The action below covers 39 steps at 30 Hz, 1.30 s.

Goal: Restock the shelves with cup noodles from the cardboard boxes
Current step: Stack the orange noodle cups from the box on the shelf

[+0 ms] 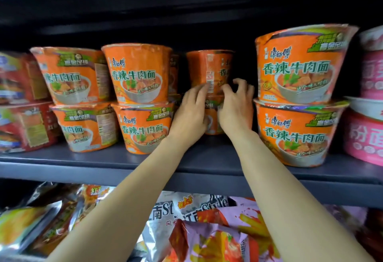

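The person is reaching both arms into the gap between the orange stacks on the shelf point(186, 168). The left hand point(191, 114) is resting straight fingers against the far upper cup point(209, 71); the right hand point(236, 106) is curling its fingers loosely, seemingly gripping nothing. The cup is standing upright, wide rim up, label turned sideways. It looks light, thin-walled and film-slick, so taking it by both flanks would seem safest.

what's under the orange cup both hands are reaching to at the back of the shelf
Another orange cup sits under the upper cup, stacked. The left hand and right hand cover most of it, so its label and base cannot be seen.
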{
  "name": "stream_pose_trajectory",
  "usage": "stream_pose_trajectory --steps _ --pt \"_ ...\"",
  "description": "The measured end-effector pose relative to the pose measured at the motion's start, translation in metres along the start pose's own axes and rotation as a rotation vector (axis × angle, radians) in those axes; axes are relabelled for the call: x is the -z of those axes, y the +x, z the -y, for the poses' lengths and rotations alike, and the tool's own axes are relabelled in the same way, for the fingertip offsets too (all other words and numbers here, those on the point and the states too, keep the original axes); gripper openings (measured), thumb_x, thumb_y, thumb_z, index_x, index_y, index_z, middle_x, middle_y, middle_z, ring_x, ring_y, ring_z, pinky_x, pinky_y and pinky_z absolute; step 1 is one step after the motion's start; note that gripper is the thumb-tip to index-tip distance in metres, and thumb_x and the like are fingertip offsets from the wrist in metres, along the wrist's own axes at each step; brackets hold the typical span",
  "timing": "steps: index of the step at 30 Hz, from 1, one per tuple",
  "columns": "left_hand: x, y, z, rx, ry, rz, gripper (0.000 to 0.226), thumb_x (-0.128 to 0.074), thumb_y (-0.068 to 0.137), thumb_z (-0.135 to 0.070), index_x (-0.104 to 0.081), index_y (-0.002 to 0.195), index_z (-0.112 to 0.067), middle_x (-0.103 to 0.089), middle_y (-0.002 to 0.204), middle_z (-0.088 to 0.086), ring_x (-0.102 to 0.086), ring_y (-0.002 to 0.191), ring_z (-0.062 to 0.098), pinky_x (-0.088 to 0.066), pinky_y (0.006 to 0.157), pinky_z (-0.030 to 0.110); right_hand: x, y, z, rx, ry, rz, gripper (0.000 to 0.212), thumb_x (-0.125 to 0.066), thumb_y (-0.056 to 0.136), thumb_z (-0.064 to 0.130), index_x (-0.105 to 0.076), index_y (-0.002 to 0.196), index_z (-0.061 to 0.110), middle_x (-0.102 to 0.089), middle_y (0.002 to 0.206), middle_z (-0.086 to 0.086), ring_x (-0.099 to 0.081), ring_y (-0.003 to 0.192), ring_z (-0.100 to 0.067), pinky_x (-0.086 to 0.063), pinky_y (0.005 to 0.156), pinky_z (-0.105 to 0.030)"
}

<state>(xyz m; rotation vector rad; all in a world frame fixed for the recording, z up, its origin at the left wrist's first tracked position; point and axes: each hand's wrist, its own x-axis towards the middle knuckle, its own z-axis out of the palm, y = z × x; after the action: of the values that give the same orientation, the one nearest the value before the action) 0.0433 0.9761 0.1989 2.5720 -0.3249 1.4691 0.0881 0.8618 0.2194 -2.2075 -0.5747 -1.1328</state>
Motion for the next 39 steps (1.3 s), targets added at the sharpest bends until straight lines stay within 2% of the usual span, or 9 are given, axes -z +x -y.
stream_pose_trajectory --steps 5,7,10,12,14,18,24,35,39 --pt "-0.008 0.005 0.006 0.202 0.083 0.151 0.078 -0.069 0.082 -0.014 -0.025 0.145 -0.005 -0.029 0.147 0.016 -0.028 0.136 0.028 -0.03 0.109 0.036 -0.003 0.001 0.0 0.139 0.044 -0.078 0.023 -0.066 0.086 0.023 -0.07 0.108 0.018 -0.05 0.122 -0.009 -0.04 0.117 -0.029 -0.038 0.096 -0.038" --pt "-0.005 0.005 0.004 0.148 0.075 0.145 0.073 -0.07 0.08 -0.012 -0.031 0.142 -0.006 -0.034 0.144 0.014 -0.031 0.132 0.027 -0.03 0.107 0.033 -0.003 0.004 -0.004 0.078 0.048 -0.09 0.02 -0.064 0.088 0.02 -0.07 0.106 0.016 -0.049 0.118 -0.007 -0.041 0.114 -0.022 -0.038 0.093 -0.03" --pt "-0.003 0.004 0.002 0.038 0.062 0.119 0.072 -0.069 0.076 -0.004 -0.037 0.141 -0.006 -0.041 0.139 0.014 -0.033 0.129 0.028 -0.029 0.107 0.034 -0.006 0.01 -0.009 -0.008 0.207 -0.116 0.021 -0.051 0.093 0.01 -0.063 0.109 0.002 -0.045 0.098 0.005 -0.046 0.09 0.015 -0.038 0.075 -0.006" --pt "-0.003 0.003 0.004 0.017 0.026 0.11 0.074 -0.069 0.074 0.0 -0.039 0.141 -0.008 -0.044 0.137 0.012 -0.035 0.128 0.026 -0.029 0.107 0.033 -0.007 0.012 -0.009 0.005 0.116 -0.091 0.021 -0.045 0.096 0.016 -0.056 0.112 0.007 -0.04 0.09 0.012 -0.045 0.076 0.012 -0.044 0.075 -0.013" --pt "-0.002 0.002 0.005 0.01 -0.018 0.112 0.076 -0.068 0.072 0.003 -0.039 0.141 -0.01 -0.046 0.136 0.009 -0.035 0.128 0.024 -0.027 0.107 0.031 -0.007 0.009 -0.007 0.031 0.099 -0.003 0.019 -0.049 0.095 0.015 -0.056 0.112 0.012 -0.046 0.103 0.005 -0.046 0.085 0.0 -0.046 0.085 -0.029" --pt "-0.002 0.003 0.006 0.031 -0.061 0.1 0.079 -0.063 0.07 0.012 -0.037 0.141 -0.009 -0.047 0.137 0.009 -0.033 0.13 0.024 -0.026 0.11 0.032 -0.003 0.004 -0.005 0.085 0.042 0.004 0.03 -0.06 0.088 0.014 -0.06 0.118 0.011 -0.05 0.123 -0.009 -0.046 0.114 -0.025 -0.041 0.089 -0.033" --pt "-0.003 0.002 0.001 0.133 0.142 0.201 0.079 -0.067 0.079 -0.006 -0.025 0.146 -0.008 -0.027 0.147 0.014 -0.025 0.135 0.028 -0.031 0.11 0.038 -0.01 0.006 -0.002 -0.043 -0.042 0.051 0.046 -0.068 0.085 0.026 -0.049 0.125 0.014 -0.047 0.122 -0.013 -0.047 0.113 -0.03 -0.043 0.083 -0.036" --pt "0.0 0.002 -0.002 0.059 0.381 0.259 0.076 -0.056 0.086 -0.023 -0.017 0.148 -0.006 -0.028 0.145 0.014 -0.027 0.131 0.03 -0.033 0.103 0.037 -0.008 0.009 0.0 -0.078 0.104 0.05 0.031 -0.055 0.092 0.025 -0.058 0.12 0.013 -0.058 0.12 -0.01 -0.057 0.108 -0.031 -0.046 0.083 -0.035" --pt "0.001 0.003 -0.003 0.053 0.411 0.289 0.078 -0.058 0.085 -0.025 -0.015 0.147 -0.005 -0.025 0.146 0.014 -0.025 0.132 0.03 -0.029 0.104 0.036 0.0 0.018 0.017 -0.059 0.042 -0.097 0.05 -0.053 0.092 0.031 -0.039 0.139 0.021 -0.049 0.135 -0.012 -0.042 0.125 -0.03 -0.039 0.098 -0.039"
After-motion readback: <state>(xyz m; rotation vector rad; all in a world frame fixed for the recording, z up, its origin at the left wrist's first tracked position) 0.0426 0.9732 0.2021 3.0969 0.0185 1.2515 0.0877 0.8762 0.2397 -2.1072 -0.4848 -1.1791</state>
